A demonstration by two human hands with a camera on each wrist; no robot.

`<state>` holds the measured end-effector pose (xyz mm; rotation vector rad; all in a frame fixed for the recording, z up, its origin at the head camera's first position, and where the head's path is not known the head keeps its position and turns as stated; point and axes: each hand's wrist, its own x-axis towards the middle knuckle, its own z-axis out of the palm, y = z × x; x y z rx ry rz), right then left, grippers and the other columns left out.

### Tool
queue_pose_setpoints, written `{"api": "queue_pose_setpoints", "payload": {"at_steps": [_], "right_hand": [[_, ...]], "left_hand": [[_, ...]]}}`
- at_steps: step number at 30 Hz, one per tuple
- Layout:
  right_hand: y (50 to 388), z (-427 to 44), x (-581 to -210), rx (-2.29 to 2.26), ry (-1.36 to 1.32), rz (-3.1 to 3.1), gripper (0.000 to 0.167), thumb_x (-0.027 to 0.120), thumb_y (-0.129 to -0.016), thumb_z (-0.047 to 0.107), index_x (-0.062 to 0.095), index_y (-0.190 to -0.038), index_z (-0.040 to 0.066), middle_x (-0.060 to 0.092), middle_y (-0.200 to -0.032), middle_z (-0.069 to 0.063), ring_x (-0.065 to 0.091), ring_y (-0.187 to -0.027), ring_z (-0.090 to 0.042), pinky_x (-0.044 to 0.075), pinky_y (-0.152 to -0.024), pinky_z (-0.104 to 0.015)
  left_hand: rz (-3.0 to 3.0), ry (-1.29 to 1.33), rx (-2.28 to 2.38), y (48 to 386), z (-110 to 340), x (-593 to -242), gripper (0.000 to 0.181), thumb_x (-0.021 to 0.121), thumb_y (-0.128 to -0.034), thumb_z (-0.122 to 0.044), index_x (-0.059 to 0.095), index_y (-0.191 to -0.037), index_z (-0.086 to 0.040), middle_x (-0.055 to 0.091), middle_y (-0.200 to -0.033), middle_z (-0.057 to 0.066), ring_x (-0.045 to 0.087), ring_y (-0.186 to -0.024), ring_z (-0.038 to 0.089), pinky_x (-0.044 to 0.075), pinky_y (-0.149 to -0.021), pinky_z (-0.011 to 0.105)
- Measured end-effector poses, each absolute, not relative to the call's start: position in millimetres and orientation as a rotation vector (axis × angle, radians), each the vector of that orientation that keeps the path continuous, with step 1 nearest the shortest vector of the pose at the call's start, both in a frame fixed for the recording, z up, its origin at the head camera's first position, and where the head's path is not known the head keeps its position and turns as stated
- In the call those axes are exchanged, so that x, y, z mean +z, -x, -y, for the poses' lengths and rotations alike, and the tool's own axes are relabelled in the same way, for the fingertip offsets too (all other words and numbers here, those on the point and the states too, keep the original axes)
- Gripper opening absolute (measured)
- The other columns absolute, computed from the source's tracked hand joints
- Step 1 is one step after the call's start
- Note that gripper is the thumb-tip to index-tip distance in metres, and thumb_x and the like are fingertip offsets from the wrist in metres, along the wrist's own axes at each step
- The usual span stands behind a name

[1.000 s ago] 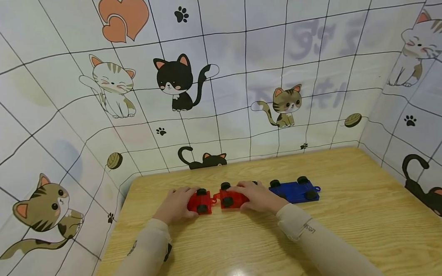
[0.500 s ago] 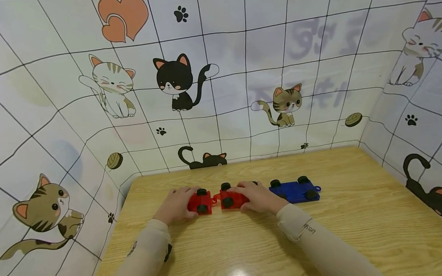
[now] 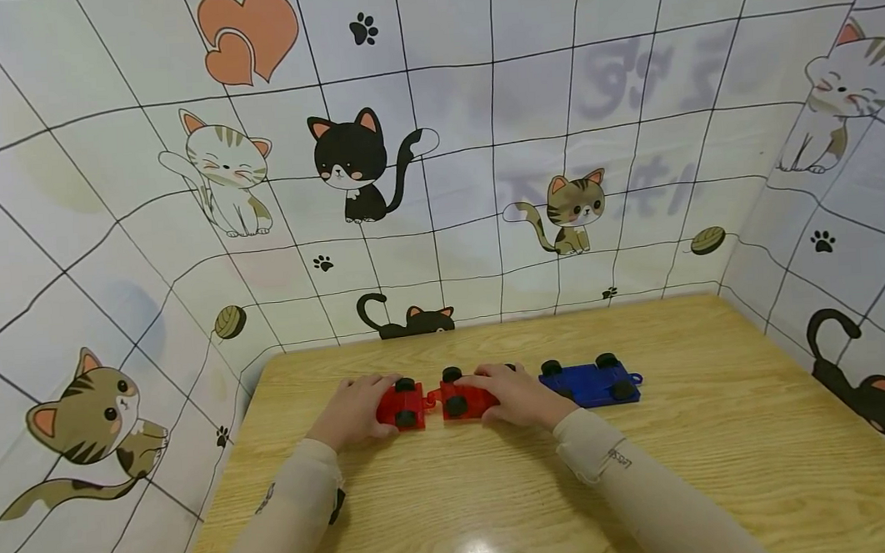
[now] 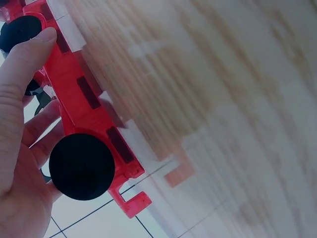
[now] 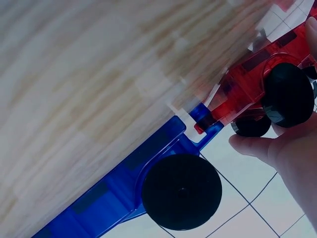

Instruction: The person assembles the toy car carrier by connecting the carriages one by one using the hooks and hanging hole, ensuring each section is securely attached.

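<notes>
Three toy train cars lie in a row on the table, wheels up. My left hand (image 3: 353,408) grips the left red car (image 3: 416,400), thumb on the near side; in the left wrist view a bare hook (image 4: 136,203) juts from one end. My right hand (image 3: 519,393) grips the middle red car (image 3: 481,400), covering its right part. A small red coupling (image 3: 430,398) bridges the two red cars. The blue car (image 3: 587,386) sits beyond my right hand; in the right wrist view its ring (image 5: 200,111) surrounds the middle car's red hook.
The wooden tabletop (image 3: 454,493) reaches back to a wall (image 3: 451,159) covered in a cat-print sheet. Similar sheeting stands at the left and right sides. A ring (image 3: 636,378) sticks out from the blue car's right end.
The left red car has shifted very slightly to the right with my left hand on it. My right hand and the blue car look unmoved.
</notes>
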<state>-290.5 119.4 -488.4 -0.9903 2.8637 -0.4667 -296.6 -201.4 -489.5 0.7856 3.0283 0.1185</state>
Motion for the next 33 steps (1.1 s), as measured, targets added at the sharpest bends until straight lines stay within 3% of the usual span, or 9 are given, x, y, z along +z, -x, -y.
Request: {"api": "queue_pose_setpoints", "payload": {"at_steps": [33], "right_hand": [[291, -122, -492, -0.484, 1.029, -2.844, 0.069, 0.079, -0.09, 0.027, 0.049, -0.152, 0.03, 0.051, -0.145, -0.01, 0.051, -0.131, -0.032, 0.027, -0.107, -0.075]], "left_hand": [[-3.011, -0.765, 0.153, 296, 202, -482, 0.088, 0.084, -0.0786, -0.052, 0.047, -0.152, -0.019, 0.056, -0.144, 0.007, 0.052, -0.132, 0.028, 0.037, -0.107, 0.055]]}}
